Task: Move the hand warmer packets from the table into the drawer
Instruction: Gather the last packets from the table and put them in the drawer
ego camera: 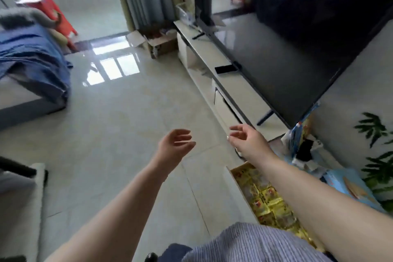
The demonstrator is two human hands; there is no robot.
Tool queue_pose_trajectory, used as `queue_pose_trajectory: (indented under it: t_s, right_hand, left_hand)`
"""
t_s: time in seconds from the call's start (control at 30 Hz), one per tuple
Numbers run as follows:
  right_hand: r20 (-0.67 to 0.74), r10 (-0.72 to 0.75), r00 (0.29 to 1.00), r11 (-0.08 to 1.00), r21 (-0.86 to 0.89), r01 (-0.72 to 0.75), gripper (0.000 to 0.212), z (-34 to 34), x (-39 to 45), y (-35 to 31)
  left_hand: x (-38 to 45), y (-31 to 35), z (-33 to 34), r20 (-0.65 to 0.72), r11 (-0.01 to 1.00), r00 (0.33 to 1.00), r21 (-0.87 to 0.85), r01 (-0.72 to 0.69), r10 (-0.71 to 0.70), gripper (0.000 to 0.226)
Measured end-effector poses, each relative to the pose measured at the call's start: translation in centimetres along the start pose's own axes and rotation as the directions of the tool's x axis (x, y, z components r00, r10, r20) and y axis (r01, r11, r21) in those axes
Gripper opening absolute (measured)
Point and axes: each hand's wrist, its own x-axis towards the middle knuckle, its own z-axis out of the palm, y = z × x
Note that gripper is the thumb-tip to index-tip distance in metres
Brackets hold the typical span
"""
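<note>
Both arms are out in front over the floor, and neither grip has anything in it. The left hand [175, 144] hangs in mid-air with loosely curled, parted fingers, touching nothing. The right hand [246, 137] reaches toward the low TV stand [234, 83], fingers spread and relaxed, close to its front edge, though I can't tell if it touches. The hand warmer packets [270, 200], a heap of yellow sachets, lie below the right forearm inside what looks like an open drawer [235, 178] at the near end of the stand. So a good load seems to be in already. No tabletop with packets left on it shows from here, so I can't say how many remain. Now the risks. The view is tilted and blurred, which suggests the head is swinging, and a reach made mid-turn could clip the stand's edge or knock the black phone [225, 69] lying on top near the television [297, 44]. That heap also looks high, so pushing the drawer shut could snag a sachet on the frame. The boxes and bags [306, 144] crowded by the wall could topple with a careless elbow.
</note>
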Motion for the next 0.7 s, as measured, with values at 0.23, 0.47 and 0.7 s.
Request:
queue_pose_trajectory:
  t_s: [0.23, 0.47, 0.7]
  right_hand:
    - [0.336, -0.218, 0.916, 0.965, -0.064, 0.253, 0.033, 13.8, -2.1, -10.9]
    - [0.63, -0.26, 0.732, 0.909, -0.097, 0.406, 0.039, 32.1, -9.4, -18.3]
    - [0.788, -0.234, 0.57, 0.857, -0.11, 0.503, 0.04, 47.2, -16.4, -21.5]
  left_hand:
    - [-7.3, -2.0, -16.1, -0.302, 0.992, 0.953, -0.105, -0.065, 0.031, 0.028]
    - [-17.9, -8.4, -33.1, -0.551, 0.979, 0.832, -0.196, -0.063, -0.057, 0.028]
    - [-26.6, -15.6, -45.0, -0.737, 0.957, 0.65, -0.287, -0.049, -0.188, 0.023]
